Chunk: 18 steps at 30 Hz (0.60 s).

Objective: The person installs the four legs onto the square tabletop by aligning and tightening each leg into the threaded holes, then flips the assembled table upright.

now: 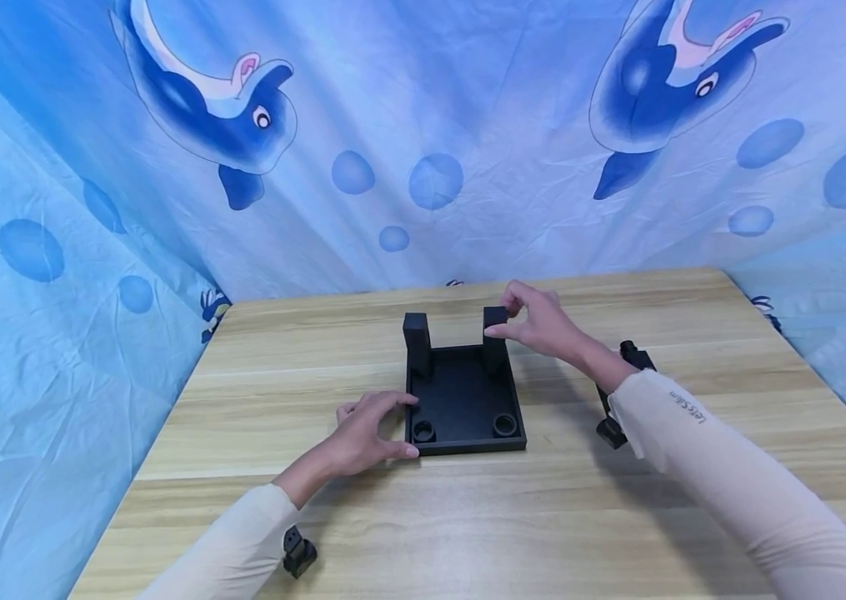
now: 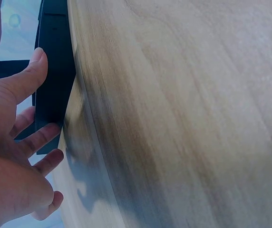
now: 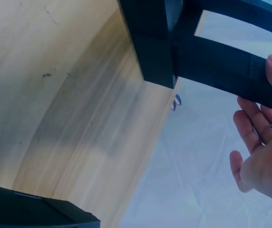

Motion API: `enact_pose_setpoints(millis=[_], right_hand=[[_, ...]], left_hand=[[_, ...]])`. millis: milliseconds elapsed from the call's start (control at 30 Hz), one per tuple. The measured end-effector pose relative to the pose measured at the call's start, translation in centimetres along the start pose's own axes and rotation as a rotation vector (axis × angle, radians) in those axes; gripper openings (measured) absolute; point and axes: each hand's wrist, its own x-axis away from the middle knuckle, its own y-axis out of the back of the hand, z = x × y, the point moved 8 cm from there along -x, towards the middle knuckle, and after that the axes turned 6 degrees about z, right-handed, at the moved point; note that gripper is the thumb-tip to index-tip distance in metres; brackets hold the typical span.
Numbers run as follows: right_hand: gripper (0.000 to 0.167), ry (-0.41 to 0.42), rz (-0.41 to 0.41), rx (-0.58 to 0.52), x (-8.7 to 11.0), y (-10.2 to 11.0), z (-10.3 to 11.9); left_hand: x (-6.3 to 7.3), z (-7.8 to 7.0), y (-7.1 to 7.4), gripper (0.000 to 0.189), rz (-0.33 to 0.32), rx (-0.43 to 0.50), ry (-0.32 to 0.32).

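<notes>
A square black tray-like base with a low rim lies on the table. Two rectangular posts stand at its far corners, the left post and the right post. Round sockets, such as the right one, sit in its near corners. My right hand pinches the top of the right post, with the thumb in front and fingers behind. In the right wrist view, thumb and fingertips lie on opposite sides of that post. My left hand touches the base's left side, its fingers spread and thumb at the near-left corner.
Beside my right forearm lies a longer black part, partly hidden by the sleeve. A small black piece rests next to my left sleeve. Behind the wooden table hangs a blue dolphin-print curtain.
</notes>
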Motion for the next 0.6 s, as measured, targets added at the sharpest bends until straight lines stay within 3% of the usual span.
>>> enact_pose_setpoints(millis=[600], right_hand=[[0.040, 0.040, -0.126, 0.064, 0.47, 0.16, 0.09]], left_hand=[[-0.09, 0.10, -0.10, 0.069, -0.007, 0.013, -0.012]])
